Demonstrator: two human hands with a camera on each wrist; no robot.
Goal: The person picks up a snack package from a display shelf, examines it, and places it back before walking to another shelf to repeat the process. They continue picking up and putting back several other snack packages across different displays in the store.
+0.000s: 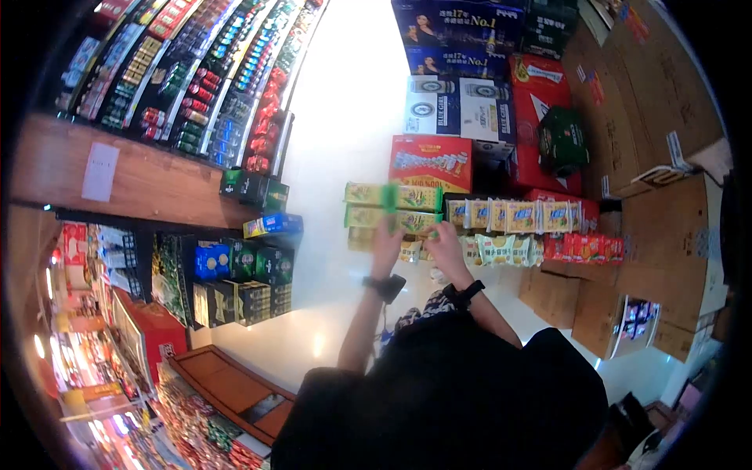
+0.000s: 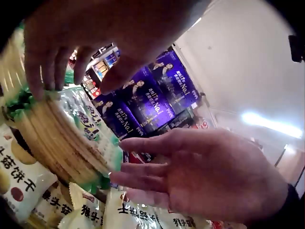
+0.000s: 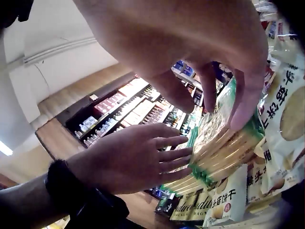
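Note:
Green-ended biscuit packs (image 1: 415,196) lie in two rows on a display, the thin pale biscuits showing through clear wrapping. My left hand (image 1: 385,249) is at the near row's left part, its extended fingers touching the packs (image 3: 224,143) in the right wrist view. At the right end of that row is my right hand (image 1: 445,252). Its fairly straight fingers rest against the packs' end, palm visible in the left wrist view, where the biscuit pack (image 2: 62,138) stands between both hands. White biscuit bags (image 2: 133,210) with dark lettering sit just below.
To the right on the display stand more snack packets (image 1: 540,215) and red bags (image 1: 583,247). Behind are a red carton (image 1: 431,160) and stacked beer cases (image 1: 458,106). Brown cardboard boxes (image 1: 666,243) line the right side; a shelf of cans (image 1: 196,94) stands left.

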